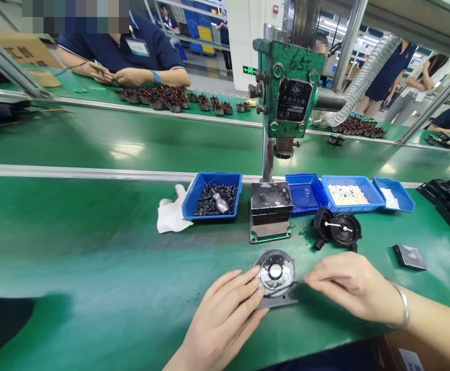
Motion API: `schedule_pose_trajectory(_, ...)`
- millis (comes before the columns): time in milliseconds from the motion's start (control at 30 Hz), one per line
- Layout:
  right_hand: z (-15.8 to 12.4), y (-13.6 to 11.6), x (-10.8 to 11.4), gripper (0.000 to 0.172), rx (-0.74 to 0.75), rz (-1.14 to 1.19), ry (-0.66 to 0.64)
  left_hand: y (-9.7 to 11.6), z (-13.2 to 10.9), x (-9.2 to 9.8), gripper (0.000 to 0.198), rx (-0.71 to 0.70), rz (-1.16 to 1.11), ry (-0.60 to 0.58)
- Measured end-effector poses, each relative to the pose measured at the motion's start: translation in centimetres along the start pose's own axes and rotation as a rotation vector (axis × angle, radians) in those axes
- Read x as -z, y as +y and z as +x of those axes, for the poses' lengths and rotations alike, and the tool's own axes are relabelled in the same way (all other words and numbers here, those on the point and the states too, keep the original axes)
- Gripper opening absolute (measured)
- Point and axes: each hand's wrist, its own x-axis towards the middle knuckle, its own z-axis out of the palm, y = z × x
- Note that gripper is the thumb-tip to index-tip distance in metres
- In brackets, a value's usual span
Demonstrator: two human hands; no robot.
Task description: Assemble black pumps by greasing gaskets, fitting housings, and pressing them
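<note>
Station: green table [74,247] with a hand press [287,87] at 12 o'clock, its base block [270,206] just behind the work.
Work piece: round disc [275,272], clear-rimmed with a white centre, lying flat on a grey plate [277,303] at the near edge, dead centre.
Left hand [219,319]: fingers loosely spread and not gripping; fingertips rest on the disc's rim at its 8 o'clock side, steadying it.
Right hand [350,286]: fingers pinched together on a thin rod [290,285] whose tip points at the disc from its 3 o'clock side. Bracelet [402,309] on the wrist.
Supplies: blue tray of black parts [189,198] at 11 o'clock of the disc, white cloth [171,214] beside it; tray of white pieces [354,208] at 1 o'clock.
Other parts: black round housing [341,229] with a white pin, at 1 o'clock, near the disc.
Progress (judgement): the disc is in hand and not under the press; both trays are well stocked, so most of the stock appears unused. Whether the housing is finished cannot be told.
Others: a co-worker [132,51] sits across the far table.
</note>
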Motion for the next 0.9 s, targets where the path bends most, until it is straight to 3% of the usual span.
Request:
schedule_pose_trajectory(200, -0.9, -1.3, -2.1, 0.016, 0.149, -0.004, 0.013, 0.1, -0.1, -0.1, 0.034, 0.005, -0.007, 0.013)
schedule_pose_trajectory(300, -0.8, -1.7, -3.5, 0.02, 0.278, -0.148, 0.021, 0.2, 0.0, -0.1, 0.034, -0.001, -0.014, 0.027)
schedule_pose_trajectory(433, -0.1, -2.2, -3.0, 0.028, 0.416, -0.293, 0.036, 0.3, 0.2, -0.1, 0.033, -0.002, -0.018, 0.046)
schedule_pose_trajectory(567, -0.5, -1.4, -0.5, 0.025, 0.224, -0.257, 0.284, 0.4, 0.2, -0.1, 0.033, 0.0, -0.005, 0.034)
schedule_pose_trajectory(633, -1.7, 0.0, 0.0, 0.03, 0.158, -0.325, 0.333, 0.4, 0.1, 0.0, 0.032, -0.003, 0.005, 0.026)
schedule_pose_trajectory(700, -3.5, 1.8, -0.5, 0.031, 0.177, -0.43, 0.263, 0.3, 0.1, 0.0, 0.032, -0.01, 0.018, 0.027)
schedule_pose_trajectory(833, -6.7, 4.6, -2.3, 0.032, 0.222, -0.614, 0.004, -0.3, 0.3, -0.2, 0.028, -0.024, 0.047, 0.027)
schedule_pose_trajectory(900, -7.4, 5.4, -2.4, 0.032, 0.209, -0.623, -0.037, -0.8, 0.2, -0.5, 0.027, -0.028, 0.057, 0.028)
